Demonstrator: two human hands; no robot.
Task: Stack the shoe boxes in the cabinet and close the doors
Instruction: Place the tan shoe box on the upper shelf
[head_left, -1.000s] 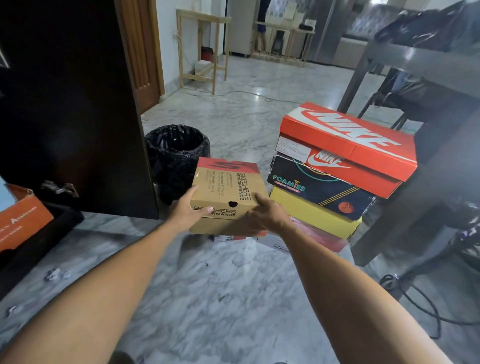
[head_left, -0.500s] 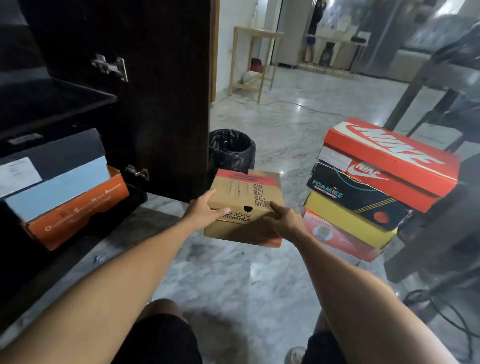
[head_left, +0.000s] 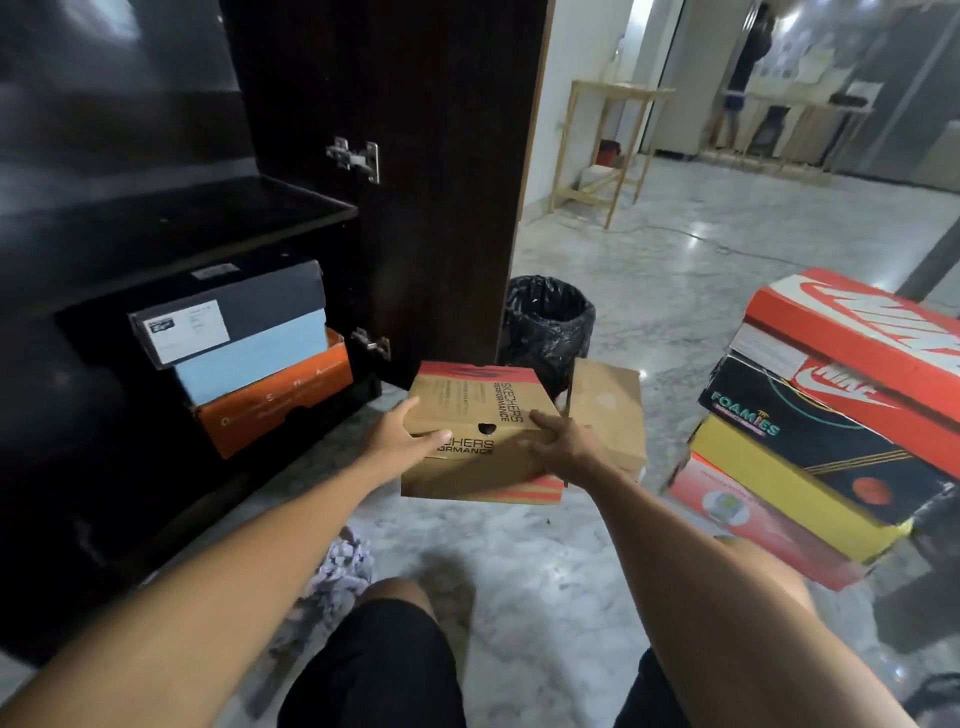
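While lifted clear of the marble floor (head_left: 519, 561), Skechers box (head_left: 480, 431), brown cardboard with red trim, held between both hands in front of the open cabinet (head_left: 171, 218). Left hand (head_left: 400, 441) on the box's left side, thumb laid across the front edge of the lid, remaining fingers hidden under the box. Right hand (head_left: 563, 447) on the right side, fingers curled over the lid's corner and gripping it. Lid seated, box slightly tilted.

Inside the cabinet, under a dark shelf, three stacked boxes: dark grey box (head_left: 228, 317) on top with a white label, light blue box (head_left: 249, 358) beneath, orange box (head_left: 275, 405) at the bottom. Cabinet door (head_left: 415, 197) swung open, hinges visible along its inner edge.

Just behind the held box, a plain brown box (head_left: 608, 410) on the floor, beside a bin with a black liner (head_left: 550, 322). To the right, a leaning pile: red Nike box (head_left: 852, 332) on top, black Foamies box (head_left: 810, 436) below, then yellow box (head_left: 779, 483), then pinkish-red box (head_left: 748, 519) at the bottom.

Crumpled paper (head_left: 343, 571) on the floor near the knees. Far back, a person standing by wooden tables (head_left: 608, 145).
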